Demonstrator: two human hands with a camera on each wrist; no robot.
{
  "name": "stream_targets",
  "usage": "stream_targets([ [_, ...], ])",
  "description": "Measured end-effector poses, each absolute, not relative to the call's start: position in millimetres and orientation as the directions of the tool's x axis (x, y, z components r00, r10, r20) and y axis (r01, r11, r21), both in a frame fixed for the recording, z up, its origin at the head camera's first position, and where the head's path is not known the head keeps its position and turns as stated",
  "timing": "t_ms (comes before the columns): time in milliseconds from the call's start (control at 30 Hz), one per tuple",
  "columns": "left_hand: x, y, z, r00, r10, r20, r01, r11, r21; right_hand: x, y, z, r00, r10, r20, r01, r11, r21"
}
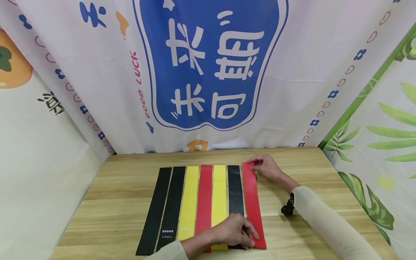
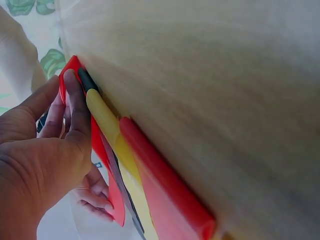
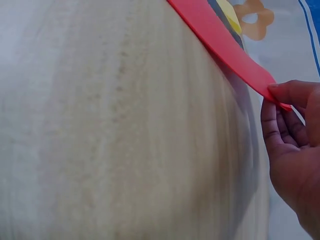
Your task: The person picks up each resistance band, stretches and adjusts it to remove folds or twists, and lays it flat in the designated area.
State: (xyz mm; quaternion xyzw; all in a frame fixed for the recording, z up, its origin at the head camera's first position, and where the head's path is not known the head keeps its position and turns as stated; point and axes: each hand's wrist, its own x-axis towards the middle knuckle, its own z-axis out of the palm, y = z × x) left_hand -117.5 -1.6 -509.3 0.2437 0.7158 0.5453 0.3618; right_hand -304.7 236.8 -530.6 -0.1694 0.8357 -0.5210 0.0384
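The rightmost band in a row on the table is a red resistance band (image 1: pixel 251 198). At its far end my right hand (image 1: pixel 266 168) pinches it between thumb and fingers, and the right wrist view shows that end of the band (image 3: pixel 240 62) lifted off the wood. My left hand (image 1: pixel 232 229) holds the near end, reaching across the neighbouring bands; in the left wrist view its fingertips grip the band's corner (image 2: pixel 75 62). Just left of it lies a black band (image 1: pixel 235 191), its near part mostly hidden behind my left hand.
Farther left lie a yellow band (image 1: pixel 219 195), another red band (image 1: pixel 204 195), a second yellow band (image 1: pixel 190 195), a black band marked X-Heavy (image 1: pixel 173 202) and a plain black band (image 1: pixel 157 202). All rest on a wooden table (image 1: pixel 113 202). A printed curtain (image 1: pixel 113 90) hangs behind its far edge.
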Motion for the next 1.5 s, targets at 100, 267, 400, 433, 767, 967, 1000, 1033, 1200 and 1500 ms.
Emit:
stream_targets([
  [100,-117.3,-1.2,-511.0,-0.616,0.748,-0.248,-0.023,0.298,0.954,-304.8,235.4,-533.4,-0.942,-0.319,0.099,-0.232,0.411,-0.882],
  [267,-117.2,-1.5,-512.1,-0.609,0.754,-0.247,0.011,0.319,0.948,-305.8,234.3,-537.5,-0.941,-0.323,0.104,-0.241,0.42,-0.875],
  [400,-116.3,-1.5,-511.6,-0.61,0.751,-0.251,0.019,0.331,0.943,-305.8,234.5,-539.0,-0.936,-0.335,0.111,-0.254,0.418,-0.872],
  [433,-115.9,-1.4,-511.2,-0.611,0.75,-0.252,0.02,0.333,0.943,-305.6,234.2,-539.2,-0.937,-0.332,0.108,-0.25,0.421,-0.872],
  [767,-113.5,1.0,-507.6,-0.626,0.735,-0.26,0.063,0.38,0.923,-306.0,232.4,-541.2,-0.941,-0.321,0.104,-0.253,0.467,-0.847],
  [967,-113.7,1.7,-506.9,-0.629,0.726,-0.279,0.095,0.428,0.899,-307.3,232.9,-542.5,-0.935,-0.335,0.118,-0.278,0.484,-0.83],
  [1000,-113.8,1.6,-507.0,-0.629,0.726,-0.28,0.098,0.431,0.897,-307.3,233.1,-542.7,-0.936,-0.334,0.116,-0.277,0.487,-0.828],
  [1033,-113.9,1.6,-507.1,-0.628,0.726,-0.281,0.098,0.432,0.897,-307.3,233.3,-542.9,-0.935,-0.334,0.116,-0.278,0.491,-0.826],
  [1200,-114.9,0.4,-507.8,-0.618,0.736,-0.277,0.108,0.428,0.897,-305.9,234.1,-544.1,-0.936,-0.333,0.118,-0.284,0.513,-0.81],
  [1500,-117.2,-3.2,-506.0,-0.588,0.764,-0.265,0.122,0.408,0.905,-305.2,235.4,-544.8,-0.931,-0.334,0.144,-0.31,0.522,-0.795],
])
